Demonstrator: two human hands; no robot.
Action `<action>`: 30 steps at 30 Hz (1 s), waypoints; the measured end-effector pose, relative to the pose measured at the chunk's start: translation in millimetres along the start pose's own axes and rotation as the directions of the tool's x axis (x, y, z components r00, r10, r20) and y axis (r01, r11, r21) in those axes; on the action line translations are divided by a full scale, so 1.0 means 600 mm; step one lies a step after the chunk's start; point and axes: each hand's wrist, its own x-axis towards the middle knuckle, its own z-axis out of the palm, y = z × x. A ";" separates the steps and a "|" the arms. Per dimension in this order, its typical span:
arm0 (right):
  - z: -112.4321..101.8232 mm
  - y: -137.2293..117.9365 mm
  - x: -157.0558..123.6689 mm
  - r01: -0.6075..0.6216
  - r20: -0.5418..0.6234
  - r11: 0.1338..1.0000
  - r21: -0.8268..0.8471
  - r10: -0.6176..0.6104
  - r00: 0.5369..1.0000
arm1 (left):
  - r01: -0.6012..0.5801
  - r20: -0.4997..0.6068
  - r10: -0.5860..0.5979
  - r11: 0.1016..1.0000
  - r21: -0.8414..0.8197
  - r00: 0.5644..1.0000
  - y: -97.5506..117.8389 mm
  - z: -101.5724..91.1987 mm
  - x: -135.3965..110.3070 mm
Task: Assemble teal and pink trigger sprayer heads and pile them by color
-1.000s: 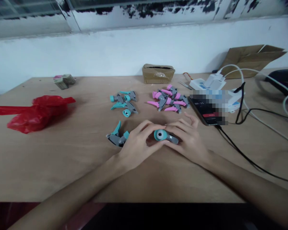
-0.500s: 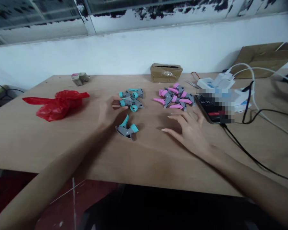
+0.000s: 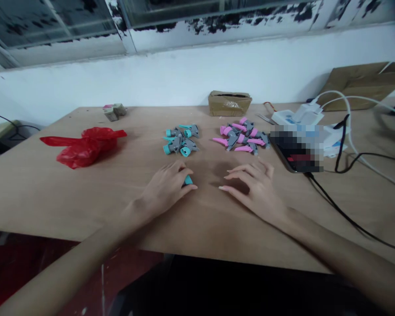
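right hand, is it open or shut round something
Open: the right hand is curved, with a gap between thumb and fingers and nothing held in it.

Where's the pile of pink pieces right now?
In the head view, the pink pile lies right of centre, between the teal pile and the phone, just beyond the right hand.

Left forearm (image 3: 95, 250) and right forearm (image 3: 335, 245): extended forward, angled inward. Left hand (image 3: 163, 184): fingers (image 3: 183, 172) curled, thumb opposed. Right hand (image 3: 258, 186): fingers half-bent, thumb extended, thumb and fingertips apart, directed toward left hand
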 end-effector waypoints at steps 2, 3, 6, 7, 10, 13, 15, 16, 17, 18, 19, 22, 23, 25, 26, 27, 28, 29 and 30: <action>0.001 -0.005 -0.001 0.026 0.002 0.998 0.057 -0.026 1.000 | 0.007 0.011 -0.007 0.999 -0.048 1.000 0.002 0.002 0.009; 0.002 -0.006 -0.001 0.033 0.003 0.996 0.081 -0.034 0.999 | -0.002 -0.019 0.000 0.995 -0.096 1.000 0.005 0.000 0.013; -0.001 -0.007 0.001 0.035 -0.019 0.991 0.127 -0.033 0.999 | -0.075 -0.184 0.009 0.931 -0.356 0.983 0.027 -0.007 0.019; -0.003 -0.007 0.003 0.039 -0.039 0.992 0.123 -0.035 0.999 | -0.102 -0.220 -0.006 0.874 -0.476 0.976 0.039 -0.008 0.020; -0.012 -0.003 0.007 0.090 -0.124 0.995 0.033 -0.085 0.989 | -0.131 -0.231 -0.077 0.633 -0.763 0.970 0.079 0.006 0.020; -0.012 0.003 0.009 0.151 -0.124 0.986 -0.066 -0.159 0.980 | -0.075 -0.131 -0.093 0.455 -0.887 0.987 0.110 0.037 0.023; -0.007 0.007 0.008 0.150 -0.067 0.986 -0.078 -0.155 0.986 | -0.037 -0.077 -0.090 0.385 -0.922 0.993 0.120 0.055 0.025; -0.004 0.009 0.008 0.139 -0.033 0.988 -0.069 -0.142 0.989 | -0.025 -0.059 -0.086 0.354 -0.935 0.994 0.121 0.061 0.026; -0.001 0.010 0.007 0.127 -0.003 0.990 -0.055 -0.127 0.992 | -0.019 -0.048 -0.082 0.325 -0.946 0.996 0.121 0.065 0.027; 0.001 0.011 0.006 0.114 0.019 0.993 -0.040 -0.114 0.993 | -0.016 -0.041 -0.076 0.303 -0.953 0.996 0.119 0.066 0.027; 0.002 0.012 0.006 0.105 0.039 0.994 -0.026 -0.104 0.994 | -0.017 -0.040 -0.076 0.291 -0.956 0.996 0.116 0.065 0.027; 0.004 0.014 0.006 0.092 0.099 0.995 0.027 -0.094 0.991 | 0.013 -0.009 -0.064 0.339 -0.941 0.998 0.103 0.057 0.029; 0.003 0.014 0.006 0.088 0.119 0.995 0.048 -0.093 0.989 | 0.033 0.014 -0.054 0.360 -0.932 0.998 0.099 0.055 0.030; 0.003 0.015 0.006 0.074 0.152 0.994 0.082 -0.086 0.985 | 0.079 0.072 -0.032 0.367 -0.927 0.997 0.092 0.052 0.032; 0.004 0.015 0.006 0.064 0.163 0.994 0.090 -0.078 0.983 | 0.103 0.101 -0.023 0.354 -0.930 0.995 0.090 0.052 0.034; 0.004 0.014 0.006 0.053 0.176 0.994 0.093 -0.069 0.982 | 0.124 0.125 -0.017 0.337 -0.933 0.992 0.089 0.053 0.036; 0.004 0.014 0.005 0.042 0.190 0.995 0.094 -0.060 0.980 | 0.143 0.147 -0.011 0.323 -0.936 0.989 0.088 0.055 0.037; 0.005 0.013 0.005 0.034 0.203 0.995 0.097 -0.053 0.978 | 0.160 0.166 -0.007 0.311 -0.937 0.986 0.088 0.056 0.039; 0.006 0.011 0.004 0.027 0.212 0.995 0.099 -0.048 0.976 | 0.176 0.185 -0.001 0.305 -0.936 0.983 0.088 0.057 0.041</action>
